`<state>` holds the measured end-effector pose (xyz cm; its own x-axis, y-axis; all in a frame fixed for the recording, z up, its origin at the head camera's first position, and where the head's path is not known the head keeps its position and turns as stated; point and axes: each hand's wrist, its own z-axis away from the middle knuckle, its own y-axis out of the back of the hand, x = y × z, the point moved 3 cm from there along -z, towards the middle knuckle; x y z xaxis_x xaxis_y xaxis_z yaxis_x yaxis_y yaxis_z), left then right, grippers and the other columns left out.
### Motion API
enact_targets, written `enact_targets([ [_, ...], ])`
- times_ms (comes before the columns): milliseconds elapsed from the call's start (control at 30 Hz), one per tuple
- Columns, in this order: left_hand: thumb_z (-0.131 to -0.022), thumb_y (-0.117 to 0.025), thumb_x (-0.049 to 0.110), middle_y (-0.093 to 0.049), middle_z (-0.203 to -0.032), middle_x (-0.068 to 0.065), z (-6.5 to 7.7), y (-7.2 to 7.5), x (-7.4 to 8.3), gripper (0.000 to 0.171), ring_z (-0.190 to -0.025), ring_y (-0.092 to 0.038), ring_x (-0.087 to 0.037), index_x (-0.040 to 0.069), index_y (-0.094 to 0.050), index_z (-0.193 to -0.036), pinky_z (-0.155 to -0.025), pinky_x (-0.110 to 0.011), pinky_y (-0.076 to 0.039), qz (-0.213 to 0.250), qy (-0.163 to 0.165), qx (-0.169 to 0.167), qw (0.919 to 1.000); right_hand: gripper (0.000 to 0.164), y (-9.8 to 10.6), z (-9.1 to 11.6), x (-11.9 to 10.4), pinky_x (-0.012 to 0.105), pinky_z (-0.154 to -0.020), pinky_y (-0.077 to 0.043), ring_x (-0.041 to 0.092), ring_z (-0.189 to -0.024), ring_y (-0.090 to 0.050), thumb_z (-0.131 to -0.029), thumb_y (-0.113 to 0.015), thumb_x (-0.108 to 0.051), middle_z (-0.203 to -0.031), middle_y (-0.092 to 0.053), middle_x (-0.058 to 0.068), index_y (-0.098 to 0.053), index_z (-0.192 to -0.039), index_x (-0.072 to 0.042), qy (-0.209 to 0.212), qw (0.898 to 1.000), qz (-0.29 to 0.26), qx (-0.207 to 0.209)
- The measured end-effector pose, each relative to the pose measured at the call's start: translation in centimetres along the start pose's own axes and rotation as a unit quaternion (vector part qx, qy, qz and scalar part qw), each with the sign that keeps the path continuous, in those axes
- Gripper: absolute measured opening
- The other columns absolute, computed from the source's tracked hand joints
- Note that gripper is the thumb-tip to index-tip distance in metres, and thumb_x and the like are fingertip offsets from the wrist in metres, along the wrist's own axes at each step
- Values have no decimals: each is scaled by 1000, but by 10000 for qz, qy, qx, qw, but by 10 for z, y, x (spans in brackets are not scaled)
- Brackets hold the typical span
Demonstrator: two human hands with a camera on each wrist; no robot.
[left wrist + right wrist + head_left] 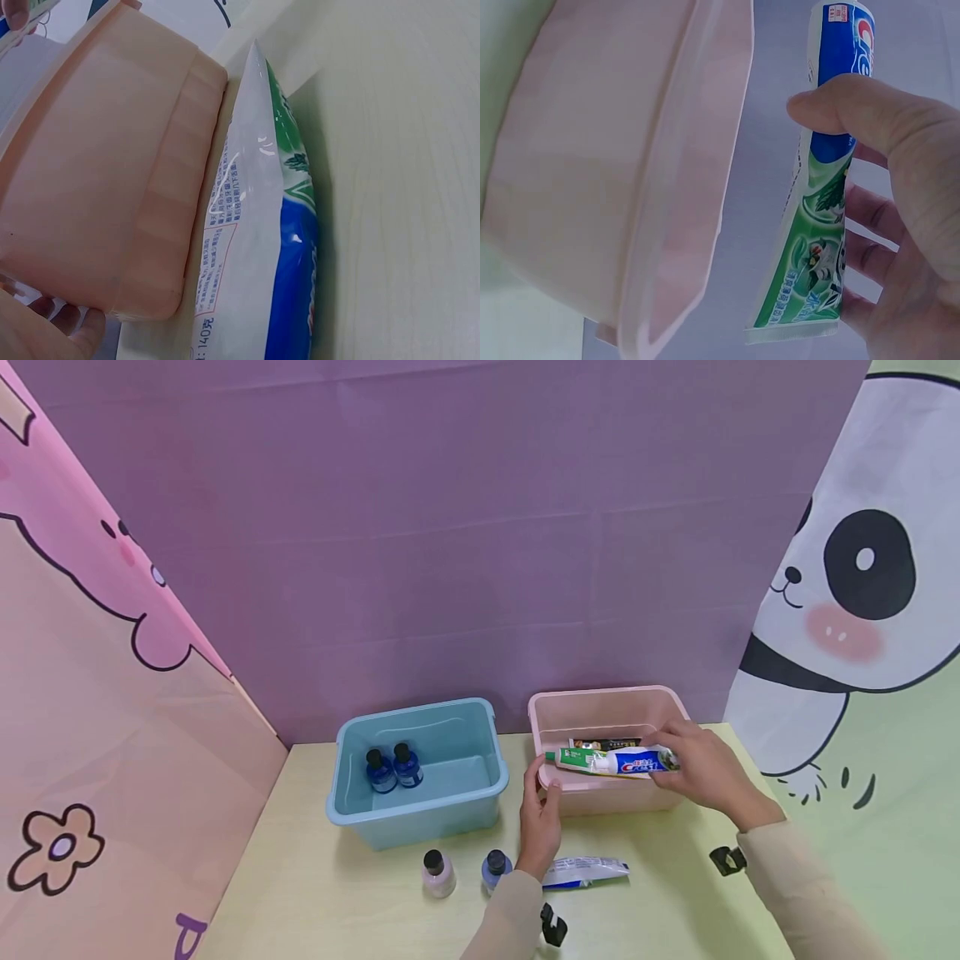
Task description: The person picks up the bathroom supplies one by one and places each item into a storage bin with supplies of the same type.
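Observation:
My right hand [697, 764] grips a green, white and blue toothpaste tube [588, 761] across its blue part, above the opening of the pink bin [607, 800]. The tube lies nearly level, its green end to the left. In the right wrist view the thumb presses the tube's front [810, 247] with fingers behind. Under it, a dark printed package [611, 744] shows inside the bin, partly hidden. My left hand [540, 827] holds the bin's front left corner, fingertips against its wall. Another toothpaste tube [247, 247] lies on the table before the bin.
Left of the pink bin stands a light blue bin [420, 817] with two dark blue bottles [394, 770] inside. A pink bottle [438, 875] and a blue bottle [495, 867] stand in front, the latter close beside the left forearm. A purple backdrop [450, 543] rises behind the table.

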<state>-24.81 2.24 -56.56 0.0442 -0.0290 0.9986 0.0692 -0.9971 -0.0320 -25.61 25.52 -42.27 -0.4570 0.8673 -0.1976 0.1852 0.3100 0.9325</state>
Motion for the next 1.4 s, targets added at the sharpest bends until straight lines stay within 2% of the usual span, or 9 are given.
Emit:
enact_targets([
  [167,-110,-47,27,-28,-169,2,-1,0,1,50,-155,-33,-29,51,-33,-151,-120,-54,-37,-53,-4,5,10000,43,3,-7,2,58,-91,-55,38,-107,-66,-77,-87,-19,-123,-68,14,-73,-117,-11,122,9999,-44,-25],
  [367,-109,-48,34,-28,-169,3,0,0,-1,49,-154,-34,-30,54,-32,-150,-120,-54,-38,-71,14,-16,10000,43,8,-14,1,52,-84,-56,30,-97,-65,-76,-88,-20,-113,-69,9,-74,-116,-11,297,9996,-6,-35],
  [533,-109,-49,36,-28,-169,4,-1,1,-3,49,-154,-33,-32,55,-32,-150,-120,-55,-38,-58,-21,-31,10000,43,11,-20,2,56,-92,-55,34,-107,-66,-78,-87,-20,-119,-69,10,-74,-118,-11,215,9995,-61,-210],
  [667,-109,-48,33,-28,-169,4,-1,0,-3,50,-154,-34,-30,46,-32,-154,-120,-54,-38,-60,-15,-38,10000,42,13,-24,3,59,-96,-54,36,-110,-66,-78,-87,-19,-122,-68,11,-74,-118,-12,149,9994,-60,-312],
  [833,-110,-47,28,-27,-169,3,-1,0,-2,51,-154,-33,-31,36,-31,-158,-120,-55,-37,-84,-56,-41,9999,41,15,-30,4,55,-92,-56,32,-105,-66,-79,-86,-19,-117,-69,9,-74,-118,-12,173,9992,-40,-353],
  [967,-110,-47,29,-28,-169,3,-1,-1,-2,50,-154,-33,-32,43,-32,-156,-120,-55,-37,-113,-56,-9,9999,41,18,-34,5,51,-87,-57,28,-99,-66,-78,-86,-17,-112,-69,8,-75,-117,-11,294,9991,-42,-288],
  [1100,-109,-48,30,-29,-169,4,-1,-2,-4,50,-154,-34,-32,54,-31,-150,-119,-54,-38,-130,-31,12,9999,41,19,-36,6,53,-90,-57,30,-101,-66,-79,-86,-16,-113,-69,8,-74,-118,-10,273,9990,-119,-332],
  [1200,-109,-48,31,-29,-168,5,-1,-2,-4,50,-154,-35,-31,56,-31,-149,-119,-54,-39,-149,10,28,9999,41,19,-39,6,57,-95,-55,34,-107,-66,-80,-85,-16,-118,-69,10,-74,-118,-11,216,9988,-170,-412],
  [1400,-109,-48,38,-28,-169,6,-1,-1,-5,48,-154,-34,-29,55,-31,-150,-119,-53,-39,-222,30,54,9997,42,18,-48,8,61,-101,-51,38,-116,-64,-80,-84,-17,-125,-68,14,-73,-120,-10,197,9984,-121,-525],
])
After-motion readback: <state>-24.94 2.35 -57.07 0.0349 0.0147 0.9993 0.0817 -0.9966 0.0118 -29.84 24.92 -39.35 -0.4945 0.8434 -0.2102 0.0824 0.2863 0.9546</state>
